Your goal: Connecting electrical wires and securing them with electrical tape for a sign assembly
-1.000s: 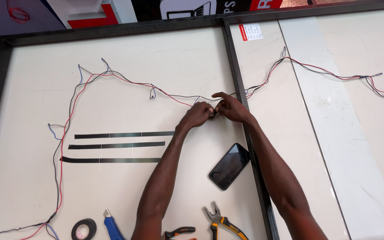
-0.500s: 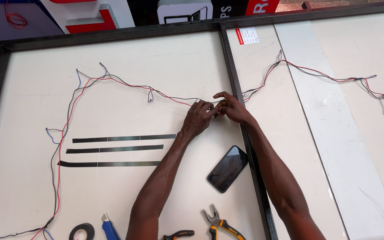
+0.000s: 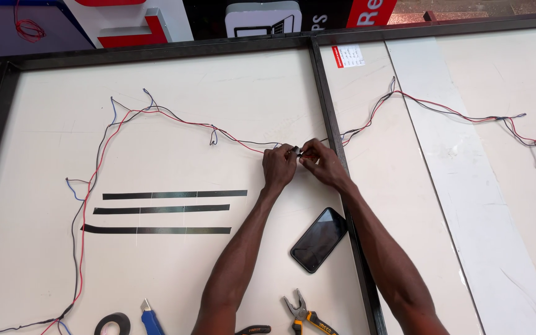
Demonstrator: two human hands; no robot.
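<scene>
Left hand (image 3: 278,169) and right hand (image 3: 321,162): both pinching red-black wire pair (image 3: 231,135) at mid-panel | wire axis: left-right, crossing black frame bar (image 3: 327,102) | smartphone (image 3: 319,239) near, below hands.

You look down on a broad, pale cream panel (image 3: 175,273) lying flat, evenly lit with soft shadows. A dark metal frame (image 3: 156,48) runs along its far edge, and a dark bar (image 3: 327,105) crosses it from far to near, splitting off a second pale panel (image 3: 516,205) on your right. A lighter, glossier strip (image 3: 460,186) slants down that right panel. Beyond the frame you see large sign pieces: red-and-white letter shapes (image 3: 138,25), a white rounded box (image 3: 262,17) and a red board (image 3: 370,11).
</scene>
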